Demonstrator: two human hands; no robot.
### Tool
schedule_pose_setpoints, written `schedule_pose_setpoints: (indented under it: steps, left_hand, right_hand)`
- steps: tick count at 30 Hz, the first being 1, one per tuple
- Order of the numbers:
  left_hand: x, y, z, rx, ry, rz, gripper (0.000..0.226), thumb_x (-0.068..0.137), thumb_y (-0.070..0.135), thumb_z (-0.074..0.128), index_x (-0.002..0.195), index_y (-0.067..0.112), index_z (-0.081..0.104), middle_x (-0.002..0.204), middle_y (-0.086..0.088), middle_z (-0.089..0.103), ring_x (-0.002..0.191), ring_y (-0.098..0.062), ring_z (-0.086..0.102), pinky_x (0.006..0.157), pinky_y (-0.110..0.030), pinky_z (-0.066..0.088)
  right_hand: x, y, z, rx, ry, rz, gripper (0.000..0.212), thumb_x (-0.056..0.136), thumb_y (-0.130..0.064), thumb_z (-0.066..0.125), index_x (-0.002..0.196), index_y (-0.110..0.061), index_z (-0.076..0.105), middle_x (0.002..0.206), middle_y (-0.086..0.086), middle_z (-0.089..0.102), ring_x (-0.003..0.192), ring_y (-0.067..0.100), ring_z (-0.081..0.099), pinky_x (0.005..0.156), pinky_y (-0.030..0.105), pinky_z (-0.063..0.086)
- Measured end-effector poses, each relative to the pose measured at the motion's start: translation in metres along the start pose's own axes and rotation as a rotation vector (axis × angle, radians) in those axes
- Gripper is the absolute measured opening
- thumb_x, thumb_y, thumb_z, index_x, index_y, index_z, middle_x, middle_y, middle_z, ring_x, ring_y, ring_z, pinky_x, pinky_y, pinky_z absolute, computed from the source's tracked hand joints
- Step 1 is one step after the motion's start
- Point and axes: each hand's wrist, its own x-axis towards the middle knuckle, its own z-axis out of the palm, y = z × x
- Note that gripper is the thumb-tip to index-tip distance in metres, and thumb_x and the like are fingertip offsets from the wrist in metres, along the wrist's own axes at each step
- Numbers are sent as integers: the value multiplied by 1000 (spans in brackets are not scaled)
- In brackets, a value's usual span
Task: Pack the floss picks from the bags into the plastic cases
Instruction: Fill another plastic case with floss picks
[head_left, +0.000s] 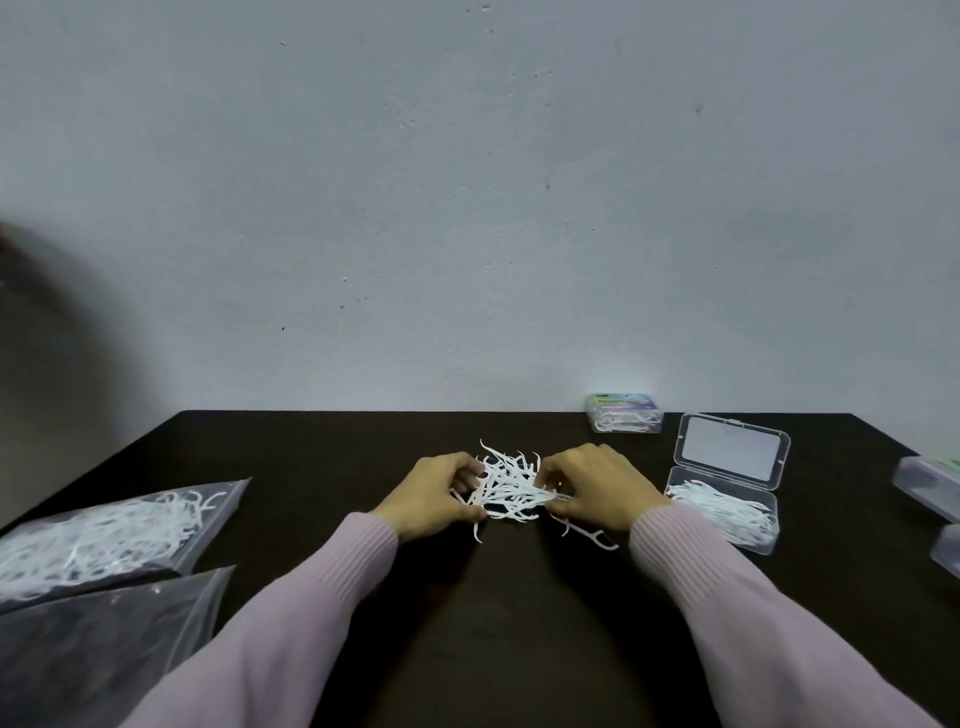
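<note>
Evidently the sorting step is in hand: the left hand (436, 493) and right hand (592, 486) each have their grip curled onto one side of a tangled bunch of floss picks (511, 488) held between them, just above the dark surface (493, 623). Just beyond the right grip lies the open case (724, 506), part filled. Next, I judge, the picks need aligning before they go into it.

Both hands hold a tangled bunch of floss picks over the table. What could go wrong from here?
1. The bunch between the left hand and right hand is tangled; picks may drop, as the stray pick did.
2. The open case already holds picks; forcing in more may stop the lid closing.
</note>
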Motion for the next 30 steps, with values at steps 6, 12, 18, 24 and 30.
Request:
schedule_pose_setpoints:
  steps: [6, 12, 18, 24, 30]
  left_hand:
    - [0, 5, 2, 47, 102, 26, 25, 76, 5, 73, 99, 13, 68, 85, 3, 66, 73, -4, 59, 68, -8, 46]
    - [-2, 8, 4, 119, 210, 58, 15, 80, 6, 69, 92, 14, 73, 82, 3, 69, 75, 1, 62, 65, -3, 43]
    - [-7, 11, -4, 38, 326, 22, 17, 83, 3, 67, 93, 15, 72, 84, 2, 70, 82, -3, 65, 79, -16, 51]
    - [-11, 13, -13, -66, 368, 4, 13, 80, 5, 72, 89, 14, 73, 80, 3, 69, 80, -2, 65, 70, -5, 47]
    - [-12, 22, -21, -226, 412, -3, 15, 76, 4, 75, 88, 14, 74, 78, 6, 71, 75, 4, 65, 65, -4, 46]
  right_hand:
    - [-4, 4, 3, -12, 88, 8, 23, 90, -33, 58, 110, -24, 64, 105, -4, 68, 100, 15, 60, 82, 24, 40]
    - [-7, 8, 10, -52, 159, -7, 21, 95, -32, 49, 106, -22, 64, 99, 2, 69, 94, 24, 60, 81, 33, 46]
    - [-10, 12, 7, 33, 236, -29, 21, 94, -34, 51, 103, -21, 65, 99, -1, 70, 92, 20, 62, 79, 26, 38]
    - [-15, 15, 4, 205, 274, 56, 18, 91, -32, 57, 99, -20, 68, 92, -4, 71, 87, 12, 64, 81, 24, 41]
    - [-20, 27, 6, 402, 243, 164, 11, 88, -22, 63, 95, -18, 70, 90, -2, 69, 85, 9, 63, 84, 33, 51]
